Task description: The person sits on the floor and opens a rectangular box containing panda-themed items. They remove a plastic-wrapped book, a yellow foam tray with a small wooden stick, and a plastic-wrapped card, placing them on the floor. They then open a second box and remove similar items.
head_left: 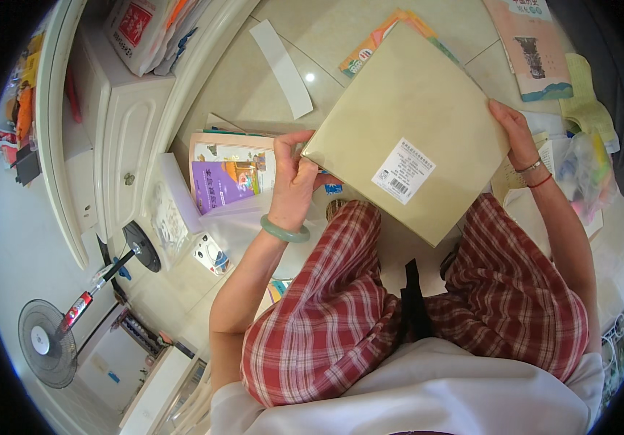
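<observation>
Between my two hands is a large flat square item (417, 101), beige-gold, with a white barcode label (403, 171) on the face toward me. Whether it is an album or a thin box I cannot tell. My left hand (295, 177), below a green bangle (284, 229), pinches its left corner. At the right corner my right hand (516, 134) grips the edge, thumb on the face and the other fingers mostly hidden behind. The item is held above my knees and covers part of a colourful book (364, 52) lying on the floor beyond it.
A white paper strip (283, 69) lies on the tiled floor. To the left are a purple-covered book (226, 185) and clear plastic sleeves. A pink-orange book (533, 61), a yellow-green cloth (586, 98) and a plastic bag (589, 177) lie right. A fan (45, 341) stands beyond the white cabinet (129, 123).
</observation>
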Tool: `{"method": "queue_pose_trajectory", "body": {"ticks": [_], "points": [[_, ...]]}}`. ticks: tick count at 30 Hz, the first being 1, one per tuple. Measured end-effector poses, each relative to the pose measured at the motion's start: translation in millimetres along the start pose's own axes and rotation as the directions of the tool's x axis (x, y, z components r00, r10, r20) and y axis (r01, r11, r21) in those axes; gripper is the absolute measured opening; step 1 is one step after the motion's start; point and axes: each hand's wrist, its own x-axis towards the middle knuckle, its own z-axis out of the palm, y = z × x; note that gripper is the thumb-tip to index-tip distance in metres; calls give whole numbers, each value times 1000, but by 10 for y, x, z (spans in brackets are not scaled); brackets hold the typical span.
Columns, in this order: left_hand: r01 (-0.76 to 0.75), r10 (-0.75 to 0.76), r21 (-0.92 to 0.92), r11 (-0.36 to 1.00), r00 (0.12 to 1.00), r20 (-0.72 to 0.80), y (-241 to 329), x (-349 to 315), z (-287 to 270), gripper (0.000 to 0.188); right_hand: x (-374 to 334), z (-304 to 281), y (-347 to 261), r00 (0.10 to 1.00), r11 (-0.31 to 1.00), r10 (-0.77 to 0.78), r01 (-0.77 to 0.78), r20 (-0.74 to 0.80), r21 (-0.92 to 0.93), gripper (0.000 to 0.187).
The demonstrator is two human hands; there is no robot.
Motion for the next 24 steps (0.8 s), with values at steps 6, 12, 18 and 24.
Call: {"method": "queue_pose_trajectory", "body": {"ticks": [6, 12, 18, 24], "points": [[127, -132, -72, 989, 989, -66, -102, -43, 33, 45, 33, 35, 56, 999, 999, -1, 0, -34, -33, 46], [30, -31, -115, 993, 1000, -1, -45, -1, 30, 52, 5, 47, 72, 994, 997, 71, -70, -85, 16, 45], [-9, 21, -106, 994, 993, 113, 103, 82, 19, 51, 42, -57, 120, 996, 996, 66, -63, -52, 56, 46], [55, -38, -127, 990, 990, 134, 113, 66, 29, 57, 25, -28, 62, 994, 993, 105, -104, -18, 56, 47]]}}
